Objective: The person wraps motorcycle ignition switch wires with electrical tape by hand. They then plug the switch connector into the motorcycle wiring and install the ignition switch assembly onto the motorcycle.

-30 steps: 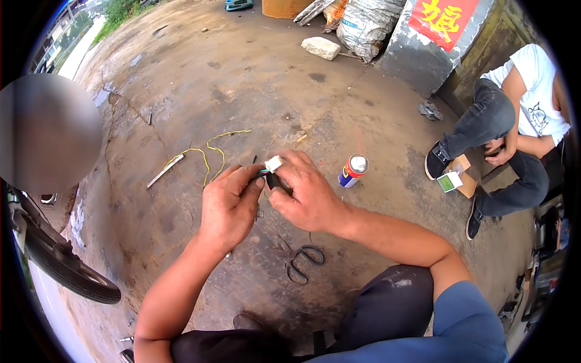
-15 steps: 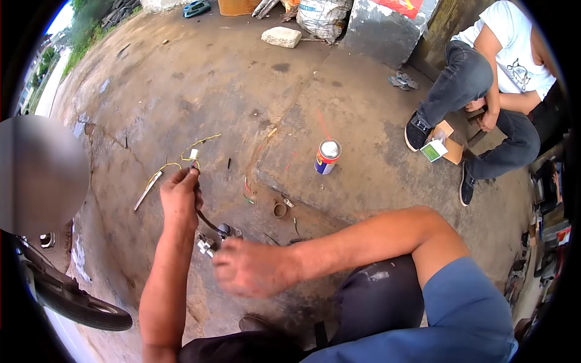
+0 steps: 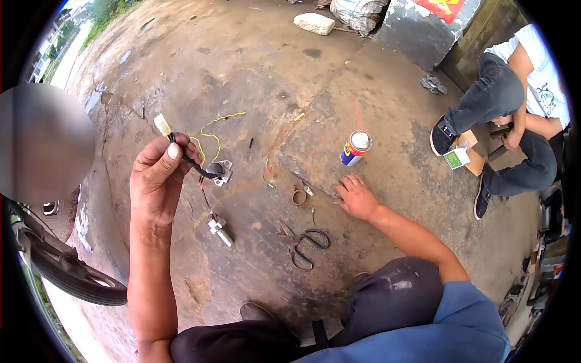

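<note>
My left hand [image 3: 158, 175] is closed round a black-sleeved cable, with a white plug connector [image 3: 163, 125] sticking up past the thumb. The cable runs to a round black part with a metal bracket [image 3: 224, 172] beside the fingers. Thinner wires lead down to a metal lock-like cylinder [image 3: 220, 232]. A yellow wire [image 3: 212, 128] curls out behind the hand. My right hand [image 3: 357, 196] is low over the concrete, empty as far as I see, its fingers apart. Nearest to it are a spray can [image 3: 355, 149] with a white top and a brownish ring [image 3: 299, 197].
A looped black cable [image 3: 311, 245] and short wire pieces lie on the concrete floor [image 3: 254, 78]. At right sits a person [image 3: 514, 103] with an opened cardboard box [image 3: 474, 158] between the feet. A tyre [image 3: 72, 272] stands at left. Farther back lies a pale stone block [image 3: 314, 23].
My right hand has moved away from the metal parts to the right, down near the spray can. My left hand has lifted the connector closer, and the view has shifted left.
</note>
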`<act>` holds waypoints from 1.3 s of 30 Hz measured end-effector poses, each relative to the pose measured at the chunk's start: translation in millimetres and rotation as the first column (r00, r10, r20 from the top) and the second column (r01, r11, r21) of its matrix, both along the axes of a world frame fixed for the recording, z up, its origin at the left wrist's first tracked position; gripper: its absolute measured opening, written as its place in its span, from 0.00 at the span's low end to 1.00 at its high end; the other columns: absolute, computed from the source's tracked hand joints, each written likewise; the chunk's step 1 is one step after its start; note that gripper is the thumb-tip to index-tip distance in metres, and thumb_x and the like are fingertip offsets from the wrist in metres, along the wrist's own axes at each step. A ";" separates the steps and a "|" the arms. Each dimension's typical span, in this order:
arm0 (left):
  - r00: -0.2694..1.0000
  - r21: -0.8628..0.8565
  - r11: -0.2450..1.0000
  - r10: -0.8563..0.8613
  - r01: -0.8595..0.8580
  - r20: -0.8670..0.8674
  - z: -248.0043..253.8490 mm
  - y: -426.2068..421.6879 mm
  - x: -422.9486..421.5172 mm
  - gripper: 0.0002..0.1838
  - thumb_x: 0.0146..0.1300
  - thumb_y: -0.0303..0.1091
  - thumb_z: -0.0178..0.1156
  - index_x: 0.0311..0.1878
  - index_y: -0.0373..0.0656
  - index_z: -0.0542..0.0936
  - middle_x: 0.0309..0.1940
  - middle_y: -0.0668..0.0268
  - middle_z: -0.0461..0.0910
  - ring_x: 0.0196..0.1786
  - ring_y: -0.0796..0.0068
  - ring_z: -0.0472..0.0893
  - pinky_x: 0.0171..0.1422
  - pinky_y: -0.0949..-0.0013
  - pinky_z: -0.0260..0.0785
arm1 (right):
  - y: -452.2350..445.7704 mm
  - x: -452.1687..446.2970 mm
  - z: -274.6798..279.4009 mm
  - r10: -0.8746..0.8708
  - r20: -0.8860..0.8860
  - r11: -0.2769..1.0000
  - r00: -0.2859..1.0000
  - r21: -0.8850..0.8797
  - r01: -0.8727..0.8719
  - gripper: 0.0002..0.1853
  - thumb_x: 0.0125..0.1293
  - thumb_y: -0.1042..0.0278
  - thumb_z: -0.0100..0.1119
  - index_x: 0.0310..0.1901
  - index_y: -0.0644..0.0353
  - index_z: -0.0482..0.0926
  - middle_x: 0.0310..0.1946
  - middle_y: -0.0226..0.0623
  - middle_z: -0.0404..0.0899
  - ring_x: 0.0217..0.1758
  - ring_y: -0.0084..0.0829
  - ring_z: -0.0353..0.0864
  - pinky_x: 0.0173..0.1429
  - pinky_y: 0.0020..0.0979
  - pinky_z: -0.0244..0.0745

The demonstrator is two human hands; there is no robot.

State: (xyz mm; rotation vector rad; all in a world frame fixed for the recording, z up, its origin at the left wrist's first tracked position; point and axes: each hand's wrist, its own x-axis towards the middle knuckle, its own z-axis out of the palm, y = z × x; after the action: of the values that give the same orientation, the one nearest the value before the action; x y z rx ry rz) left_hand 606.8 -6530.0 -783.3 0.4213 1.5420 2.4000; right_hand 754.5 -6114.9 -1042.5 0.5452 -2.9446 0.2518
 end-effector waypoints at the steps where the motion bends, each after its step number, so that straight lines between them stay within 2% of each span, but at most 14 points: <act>1: 0.998 -0.074 0.997 -0.014 0.019 0.063 -1.1 6.4 1.5 0.06 0.67 0.25 0.70 0.45 0.35 0.87 0.44 0.59 0.87 0.47 0.63 0.85 0.57 0.61 0.76 | 2.0 2.0 -3.2 -0.042 0.076 0.999 0.996 -0.013 0.043 0.26 0.66 0.55 0.69 0.59 0.62 0.77 0.64 0.53 0.74 0.74 0.53 0.68 0.81 0.52 0.60; 5: 0.979 -0.247 0.969 0.031 0.020 0.200 -18.0 40.2 21.1 0.10 0.59 0.21 0.77 0.43 0.36 0.89 0.41 0.62 0.90 0.46 0.73 0.86 0.59 0.65 0.77 | -27.4 -4.8 25.1 -0.023 0.022 1.000 0.999 0.002 0.023 0.27 0.67 0.54 0.69 0.62 0.62 0.77 0.67 0.53 0.72 0.75 0.54 0.67 0.81 0.54 0.59; 8: 0.970 -0.185 0.980 -0.033 0.079 0.241 -14.0 64.2 35.2 0.10 0.57 0.22 0.78 0.43 0.37 0.89 0.40 0.63 0.90 0.43 0.74 0.86 0.54 0.67 0.79 | -60.8 -18.5 99.3 -0.016 0.094 0.985 0.995 -0.171 0.032 0.30 0.70 0.54 0.68 0.67 0.63 0.73 0.71 0.51 0.68 0.79 0.52 0.65 0.84 0.49 0.58; 10: 0.975 -0.194 0.977 -0.046 0.089 0.216 -4.5 75.0 41.4 0.10 0.58 0.22 0.78 0.42 0.38 0.89 0.40 0.63 0.90 0.43 0.74 0.86 0.54 0.66 0.79 | -89.6 -42.2 157.7 0.314 0.375 0.519 0.872 -0.837 0.173 0.27 0.77 0.48 0.61 0.65 0.63 0.76 0.73 0.49 0.68 0.78 0.43 0.67 0.80 0.45 0.64; 11: 0.980 -0.160 0.982 -0.076 0.105 0.182 -2.3 78.4 43.0 0.09 0.59 0.23 0.78 0.43 0.38 0.89 0.42 0.63 0.89 0.44 0.73 0.86 0.54 0.66 0.79 | -100.8 -47.3 183.0 0.302 0.369 0.528 0.879 -0.833 0.168 0.27 0.77 0.48 0.61 0.65 0.63 0.76 0.73 0.49 0.68 0.78 0.43 0.67 0.80 0.45 0.64; 13: 0.977 -0.118 0.988 -0.079 0.104 0.199 8.1 83.7 46.1 0.09 0.59 0.22 0.77 0.43 0.38 0.89 0.42 0.62 0.89 0.45 0.73 0.87 0.55 0.65 0.79 | -120.1 -54.2 218.2 0.636 0.264 0.317 0.725 -0.946 0.066 0.22 0.83 0.50 0.53 0.59 0.63 0.79 0.64 0.46 0.78 0.69 0.36 0.77 0.73 0.40 0.73; 16: 0.984 -0.093 0.991 -0.080 0.095 0.159 15.5 83.1 47.2 0.10 0.66 0.25 0.72 0.50 0.35 0.87 0.44 0.61 0.89 0.46 0.71 0.87 0.58 0.63 0.79 | -130.2 -60.1 222.6 0.619 0.436 0.475 0.653 -0.870 0.131 0.18 0.85 0.55 0.50 0.52 0.64 0.79 0.51 0.41 0.86 0.58 0.32 0.85 0.64 0.37 0.80; 17: 0.977 -0.064 0.988 -0.128 0.141 0.170 18.6 80.4 46.0 0.11 0.70 0.27 0.69 0.52 0.35 0.86 0.45 0.60 0.89 0.48 0.70 0.87 0.60 0.63 0.78 | -138.1 -54.8 220.2 0.557 0.386 0.394 0.735 -0.902 0.176 0.17 0.85 0.58 0.50 0.48 0.64 0.80 0.41 0.36 0.89 0.48 0.28 0.88 0.57 0.34 0.83; 19: 0.981 -0.107 0.978 -0.172 0.180 0.085 13.4 73.9 45.4 0.14 0.77 0.32 0.61 0.58 0.34 0.83 0.47 0.57 0.89 0.53 0.68 0.86 0.65 0.61 0.75 | -139.3 -51.4 223.4 0.505 0.412 0.436 0.758 -0.880 0.187 0.16 0.84 0.59 0.52 0.46 0.65 0.80 0.41 0.36 0.89 0.47 0.27 0.88 0.56 0.33 0.82; 29: 0.960 -0.215 0.952 -0.248 0.217 -0.128 13.0 71.0 48.1 0.15 0.79 0.34 0.59 0.59 0.33 0.80 0.49 0.56 0.88 0.57 0.68 0.85 0.67 0.61 0.74 | -143.0 -35.6 246.9 0.215 0.375 0.571 0.902 -0.797 0.195 0.10 0.74 0.64 0.67 0.43 0.64 0.86 0.30 0.36 0.89 0.33 0.20 0.85 0.40 0.28 0.78; 33: 0.954 -0.117 0.959 -0.273 0.259 -0.121 11.7 68.5 44.6 0.13 0.80 0.35 0.58 0.57 0.35 0.81 0.49 0.55 0.88 0.56 0.66 0.85 0.66 0.62 0.74 | -146.2 -33.7 255.7 0.194 0.391 0.656 0.900 -0.734 0.177 0.11 0.74 0.63 0.68 0.45 0.64 0.85 0.30 0.33 0.88 0.34 0.20 0.85 0.42 0.29 0.79; 35: 0.962 0.169 0.959 -0.248 0.227 0.116 9.6 70.8 44.1 0.12 0.80 0.35 0.58 0.56 0.37 0.81 0.46 0.56 0.89 0.55 0.63 0.86 0.66 0.60 0.75 | -150.8 -33.6 253.3 0.370 0.406 0.416 0.836 -0.877 0.242 0.12 0.75 0.61 0.67 0.47 0.63 0.84 0.34 0.31 0.88 0.38 0.20 0.85 0.44 0.29 0.79; 36: 0.963 0.157 0.976 -0.182 0.152 0.199 16.9 71.0 43.8 0.11 0.79 0.35 0.58 0.54 0.38 0.81 0.41 0.57 0.89 0.55 0.59 0.86 0.66 0.57 0.74 | -148.0 -37.4 254.1 0.367 0.421 0.409 0.829 -0.874 0.263 0.12 0.75 0.61 0.67 0.47 0.63 0.84 0.34 0.31 0.88 0.38 0.20 0.85 0.44 0.29 0.79; 39: 0.982 0.199 0.965 -0.182 0.170 0.045 19.2 68.4 45.6 0.12 0.80 0.35 0.58 0.55 0.37 0.81 0.42 0.57 0.88 0.53 0.64 0.85 0.63 0.61 0.74 | -130.0 -46.8 240.1 0.527 0.454 0.538 0.718 -0.833 0.132 0.11 0.77 0.63 0.63 0.52 0.61 0.83 0.42 0.32 0.87 0.51 0.24 0.84 0.58 0.34 0.79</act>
State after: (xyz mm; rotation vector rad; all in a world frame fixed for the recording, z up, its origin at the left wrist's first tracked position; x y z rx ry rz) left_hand 652.4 -6461.6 -764.1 0.4948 1.1944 2.4072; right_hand 707.7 -6244.9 -802.4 0.7489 -2.7413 2.1795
